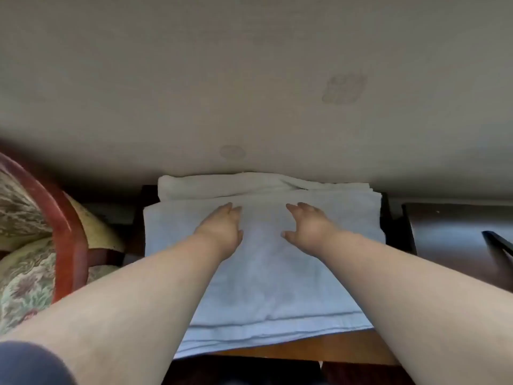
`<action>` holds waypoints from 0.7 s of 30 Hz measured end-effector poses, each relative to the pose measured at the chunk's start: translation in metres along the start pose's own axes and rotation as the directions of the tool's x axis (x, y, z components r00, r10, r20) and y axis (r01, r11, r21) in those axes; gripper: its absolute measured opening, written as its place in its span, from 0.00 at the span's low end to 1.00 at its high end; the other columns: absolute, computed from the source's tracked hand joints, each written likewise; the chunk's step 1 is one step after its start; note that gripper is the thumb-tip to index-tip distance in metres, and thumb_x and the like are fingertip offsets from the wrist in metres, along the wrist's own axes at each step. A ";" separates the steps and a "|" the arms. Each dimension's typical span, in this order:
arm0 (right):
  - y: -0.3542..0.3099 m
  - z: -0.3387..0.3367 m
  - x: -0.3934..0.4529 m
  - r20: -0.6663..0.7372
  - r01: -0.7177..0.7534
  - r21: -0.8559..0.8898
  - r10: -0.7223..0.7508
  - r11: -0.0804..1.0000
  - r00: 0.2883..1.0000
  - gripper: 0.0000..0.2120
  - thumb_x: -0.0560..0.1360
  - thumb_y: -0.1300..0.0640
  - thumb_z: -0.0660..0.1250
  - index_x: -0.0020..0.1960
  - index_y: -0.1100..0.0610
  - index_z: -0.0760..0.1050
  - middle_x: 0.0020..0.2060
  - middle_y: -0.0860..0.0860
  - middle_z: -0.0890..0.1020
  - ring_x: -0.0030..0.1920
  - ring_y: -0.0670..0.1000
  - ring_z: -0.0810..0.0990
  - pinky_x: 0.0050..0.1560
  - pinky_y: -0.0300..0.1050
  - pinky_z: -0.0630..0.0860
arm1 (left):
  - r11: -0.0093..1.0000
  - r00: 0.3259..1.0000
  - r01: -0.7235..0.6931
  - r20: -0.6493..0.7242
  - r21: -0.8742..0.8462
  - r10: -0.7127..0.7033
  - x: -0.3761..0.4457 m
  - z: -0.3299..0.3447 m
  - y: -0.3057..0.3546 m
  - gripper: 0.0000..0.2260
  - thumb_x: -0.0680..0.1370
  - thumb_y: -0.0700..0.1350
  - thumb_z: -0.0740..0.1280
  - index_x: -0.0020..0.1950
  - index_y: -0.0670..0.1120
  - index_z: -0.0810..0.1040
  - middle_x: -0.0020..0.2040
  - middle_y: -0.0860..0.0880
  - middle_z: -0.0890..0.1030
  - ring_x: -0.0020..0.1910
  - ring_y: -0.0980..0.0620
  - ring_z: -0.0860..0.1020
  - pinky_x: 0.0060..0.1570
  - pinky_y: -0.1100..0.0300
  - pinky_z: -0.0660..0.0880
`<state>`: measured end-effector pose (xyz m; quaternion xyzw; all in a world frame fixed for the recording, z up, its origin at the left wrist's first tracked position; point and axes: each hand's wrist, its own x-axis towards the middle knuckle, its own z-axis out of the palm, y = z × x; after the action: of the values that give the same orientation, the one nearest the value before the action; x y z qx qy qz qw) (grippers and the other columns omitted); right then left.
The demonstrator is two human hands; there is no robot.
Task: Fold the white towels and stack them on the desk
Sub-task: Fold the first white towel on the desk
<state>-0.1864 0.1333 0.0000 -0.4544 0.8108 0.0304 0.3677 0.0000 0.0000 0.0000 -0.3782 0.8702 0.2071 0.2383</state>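
A white towel (266,273) lies spread flat over the wooden desk (327,347), folded in layers with its near edges stacked. My left hand (222,229) and my right hand (308,226) both rest palm down on its far half, fingers straight, a little apart from each other. Behind it, against the wall, sits another folded white towel (222,186), thicker and slightly rumpled.
A beige wall (249,79) rises directly behind the desk. To the left stands a chair (66,226) with a red wooden frame and floral cushion. A dark cabinet top (449,232) is at the right, holding a dark object (499,245) at the frame edge.
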 end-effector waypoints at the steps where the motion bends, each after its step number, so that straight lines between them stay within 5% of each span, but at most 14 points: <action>1: -0.005 0.003 0.015 -0.003 0.006 -0.009 -0.006 1.000 1.000 0.40 0.79 0.40 0.64 0.82 0.50 0.48 0.81 0.53 0.52 0.80 0.59 0.50 0.77 0.56 0.57 | 1.000 1.000 -0.016 -0.004 -0.004 0.016 0.020 -0.001 -0.004 0.29 0.83 0.49 0.58 0.81 0.47 0.51 0.81 0.47 0.50 0.78 0.45 0.55 0.75 0.52 0.56; 5: -0.022 0.006 0.073 0.002 -0.002 0.000 0.002 1.000 1.000 0.42 0.79 0.43 0.66 0.82 0.51 0.44 0.82 0.53 0.49 0.80 0.58 0.49 0.78 0.56 0.55 | 0.997 1.000 -0.018 0.015 -0.075 0.019 0.084 -0.004 -0.014 0.31 0.81 0.51 0.61 0.81 0.50 0.52 0.80 0.48 0.56 0.74 0.44 0.65 0.71 0.52 0.65; 8: -0.022 0.008 0.101 0.001 -0.057 -0.042 0.057 0.997 0.998 0.42 0.78 0.43 0.67 0.82 0.52 0.46 0.80 0.54 0.56 0.79 0.61 0.54 0.76 0.58 0.59 | 0.991 0.998 -0.038 -0.053 -0.128 0.032 0.105 0.003 -0.018 0.27 0.78 0.53 0.67 0.76 0.50 0.63 0.70 0.45 0.66 0.65 0.42 0.73 0.63 0.52 0.72; 12: -0.020 0.013 0.094 -0.125 -0.127 -0.160 0.108 0.979 0.986 0.27 0.77 0.44 0.66 0.73 0.52 0.67 0.67 0.55 0.73 0.69 0.60 0.66 0.64 0.54 0.71 | 0.982 0.986 -0.150 -0.096 -0.112 0.139 0.096 0.019 -0.025 0.10 0.80 0.49 0.63 0.60 0.47 0.74 0.57 0.46 0.72 0.54 0.43 0.76 0.51 0.56 0.71; 15: -0.022 0.018 0.069 -0.103 -0.054 -0.294 0.024 0.954 0.994 0.17 0.78 0.43 0.62 0.62 0.50 0.76 0.59 0.54 0.75 0.62 0.59 0.70 0.59 0.53 0.73 | 0.972 0.976 -0.208 -0.084 -0.106 0.200 0.072 0.022 -0.034 0.03 0.80 0.47 0.60 0.47 0.54 0.68 0.49 0.50 0.69 0.47 0.44 0.76 0.43 0.55 0.69; 18: -0.020 0.012 0.034 0.029 -0.128 -0.173 0.134 0.977 0.991 0.11 0.78 0.46 0.63 0.57 0.50 0.72 0.57 0.53 0.77 0.60 0.58 0.74 0.58 0.52 0.74 | 0.972 0.982 -0.187 -0.012 -0.144 0.187 0.042 0.015 -0.036 0.07 0.78 0.52 0.54 0.39 0.56 0.63 0.40 0.50 0.72 0.41 0.42 0.75 0.36 0.53 0.67; 21: -0.019 -0.008 -0.003 0.060 -0.227 0.066 0.223 0.972 0.973 0.10 0.80 0.48 0.64 0.54 0.55 0.69 0.51 0.55 0.79 0.51 0.58 0.78 0.47 0.45 0.70 | 0.972 0.985 -0.171 -0.059 -0.162 0.163 0.009 -0.005 -0.035 0.07 0.75 0.56 0.52 0.41 0.56 0.64 0.38 0.46 0.76 0.40 0.42 0.76 0.38 0.51 0.72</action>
<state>-0.1754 0.1218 0.0129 -0.3450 0.8478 0.0540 0.3991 0.0201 -0.0297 -0.0079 -0.3269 0.8838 0.2895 0.1678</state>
